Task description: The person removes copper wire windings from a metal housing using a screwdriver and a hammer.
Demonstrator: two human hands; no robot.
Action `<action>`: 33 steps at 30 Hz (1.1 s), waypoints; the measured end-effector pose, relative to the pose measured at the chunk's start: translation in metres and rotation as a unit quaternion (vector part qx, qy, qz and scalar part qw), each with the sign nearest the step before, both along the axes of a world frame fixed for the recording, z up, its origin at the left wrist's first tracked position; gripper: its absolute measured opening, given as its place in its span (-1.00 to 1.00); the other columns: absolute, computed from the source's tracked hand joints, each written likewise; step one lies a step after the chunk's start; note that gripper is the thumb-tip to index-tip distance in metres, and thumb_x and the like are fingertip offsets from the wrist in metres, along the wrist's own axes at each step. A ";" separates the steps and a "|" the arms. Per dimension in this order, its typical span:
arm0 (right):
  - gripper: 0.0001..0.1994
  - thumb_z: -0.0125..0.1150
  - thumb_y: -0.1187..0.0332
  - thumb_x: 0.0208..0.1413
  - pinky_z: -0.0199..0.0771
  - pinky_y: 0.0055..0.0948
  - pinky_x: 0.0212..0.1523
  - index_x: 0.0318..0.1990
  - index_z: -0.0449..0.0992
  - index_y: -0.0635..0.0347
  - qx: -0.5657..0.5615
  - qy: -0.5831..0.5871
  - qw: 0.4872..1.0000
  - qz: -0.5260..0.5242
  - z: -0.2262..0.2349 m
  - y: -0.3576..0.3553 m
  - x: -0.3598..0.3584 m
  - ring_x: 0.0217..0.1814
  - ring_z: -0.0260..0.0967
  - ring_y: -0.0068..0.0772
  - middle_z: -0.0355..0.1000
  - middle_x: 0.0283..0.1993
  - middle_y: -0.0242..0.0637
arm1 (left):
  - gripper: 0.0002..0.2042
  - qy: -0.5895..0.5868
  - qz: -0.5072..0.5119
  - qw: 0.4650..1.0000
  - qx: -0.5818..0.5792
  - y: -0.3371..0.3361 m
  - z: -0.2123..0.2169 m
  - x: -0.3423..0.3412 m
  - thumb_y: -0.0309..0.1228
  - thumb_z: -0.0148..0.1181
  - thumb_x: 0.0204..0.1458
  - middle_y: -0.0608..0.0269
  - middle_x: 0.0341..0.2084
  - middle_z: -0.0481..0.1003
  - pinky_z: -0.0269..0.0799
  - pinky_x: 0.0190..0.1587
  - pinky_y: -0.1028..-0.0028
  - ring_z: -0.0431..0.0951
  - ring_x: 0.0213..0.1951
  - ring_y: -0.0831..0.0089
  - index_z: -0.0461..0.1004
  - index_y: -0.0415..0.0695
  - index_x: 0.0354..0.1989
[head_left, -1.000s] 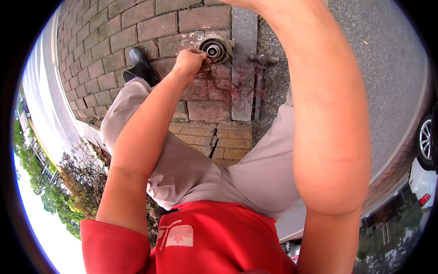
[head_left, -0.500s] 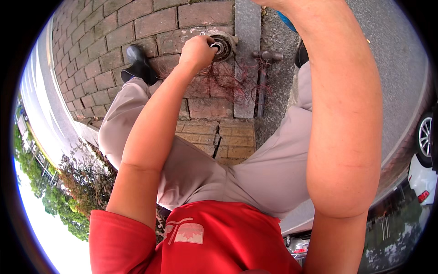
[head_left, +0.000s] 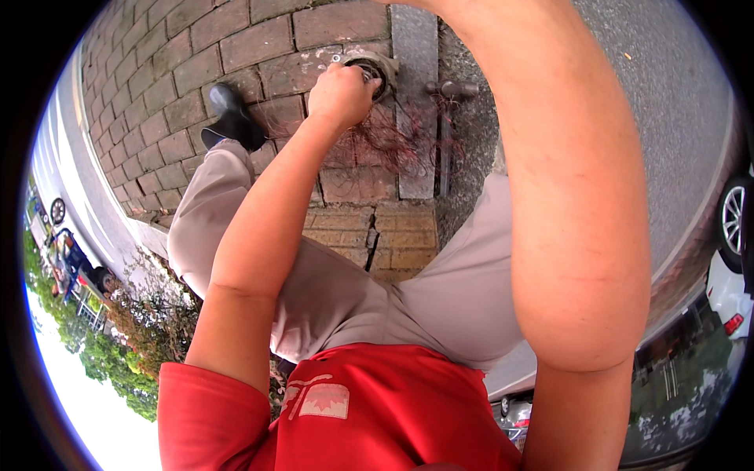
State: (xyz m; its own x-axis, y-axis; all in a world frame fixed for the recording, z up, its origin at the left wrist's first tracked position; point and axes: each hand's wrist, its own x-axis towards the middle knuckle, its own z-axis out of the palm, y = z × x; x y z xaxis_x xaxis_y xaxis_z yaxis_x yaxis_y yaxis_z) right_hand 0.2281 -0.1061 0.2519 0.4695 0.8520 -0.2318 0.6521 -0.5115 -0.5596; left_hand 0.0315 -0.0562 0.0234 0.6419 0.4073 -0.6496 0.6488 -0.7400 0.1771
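Note:
My left hand [head_left: 339, 94] reaches down to a round metal fitting [head_left: 378, 69] set in the brick pavement [head_left: 236, 47]. Its fingers are curled over the fitting's left rim, and what lies under them is hidden. Thin red scratchy marks [head_left: 385, 145] spread over the bricks below the fitting. A dark T-shaped metal rod [head_left: 448, 98] lies just right of it, past the grey kerb stone [head_left: 415, 110]. My right forearm [head_left: 565, 196] rises across the right side and leaves the picture at the top, so my right hand is out of sight.
My black shoe [head_left: 232, 118] stands on the bricks left of the fitting. Yellow tactile paving [head_left: 393, 239] lies between my legs. Grey asphalt [head_left: 667, 94] is to the right, with a car wheel [head_left: 732, 220] at its edge. Bushes and parked vehicles sit at the left rim.
My left hand has slid from beside the fitting onto its rim. The whole scene has drifted upward in the picture as my head tipped.

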 end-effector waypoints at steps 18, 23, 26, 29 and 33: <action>-0.56 0.00 0.12 0.27 0.48 -0.20 -0.05 -0.22 0.57 0.43 -0.007 0.006 1.000 -0.019 0.003 -0.014 0.007 -0.13 0.49 0.08 0.51 -0.23 0.14 | -0.77 -0.017 -0.126 0.975 0.179 0.011 0.025 0.016 -0.37 0.21 0.00 0.10 -0.04 0.47 0.33 0.06 0.08 0.46 0.03 0.07 0.53 -0.14 -0.15; -0.56 0.00 0.12 0.27 0.48 -0.20 -0.05 -0.22 0.57 0.42 -0.002 0.016 1.000 -0.027 0.013 -0.020 0.009 -0.13 0.49 0.07 0.51 -0.23 0.14 | -0.70 -0.180 -0.102 0.974 0.088 0.016 0.034 0.015 -0.42 0.17 0.03 0.16 -0.01 0.45 0.17 0.20 -0.03 0.42 0.10 0.18 0.48 -0.07 -0.02; -0.56 0.00 0.12 0.27 0.48 -0.20 -0.05 -0.22 0.57 0.42 -0.009 0.023 0.999 -0.032 0.020 -0.023 0.009 -0.13 0.49 0.07 0.51 -0.23 0.13 | -0.70 -0.248 -0.270 0.930 0.013 -0.017 0.056 0.019 -0.42 0.14 0.06 0.16 -0.01 0.46 0.12 0.25 -0.07 0.35 0.17 0.21 0.47 -0.08 0.00; -0.56 -0.01 0.12 0.28 0.48 -0.20 -0.05 -0.21 0.57 0.42 -0.024 0.047 0.997 -0.055 0.027 -0.029 0.009 -0.12 0.49 0.07 0.51 -0.23 0.13 | -0.68 0.131 -0.496 0.857 0.045 -0.047 0.078 -0.008 -0.25 -0.01 0.14 0.17 0.06 0.43 -0.19 0.32 -0.29 0.14 0.34 0.14 0.51 -0.07 0.00; -0.57 0.01 0.12 0.26 0.49 -0.19 -0.06 -0.21 0.57 0.42 -0.003 0.048 0.998 -0.028 0.015 -0.035 0.012 -0.12 0.49 0.08 0.51 -0.22 0.14 | -0.65 0.201 -0.506 0.833 0.100 -0.029 0.091 -0.033 -0.22 -0.07 0.16 0.22 0.07 0.45 -0.46 0.33 -0.32 0.02 0.40 0.18 0.57 -0.04 -0.03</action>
State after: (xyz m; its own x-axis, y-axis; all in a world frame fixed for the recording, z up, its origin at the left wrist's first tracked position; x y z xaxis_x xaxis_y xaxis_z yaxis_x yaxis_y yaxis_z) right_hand 0.2399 -0.1416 0.2666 0.4916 0.8233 -0.2837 0.5654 -0.5496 -0.6150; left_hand -0.0015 -0.0857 0.1143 0.4693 -0.0841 -0.8790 -0.3479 -0.9325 -0.0966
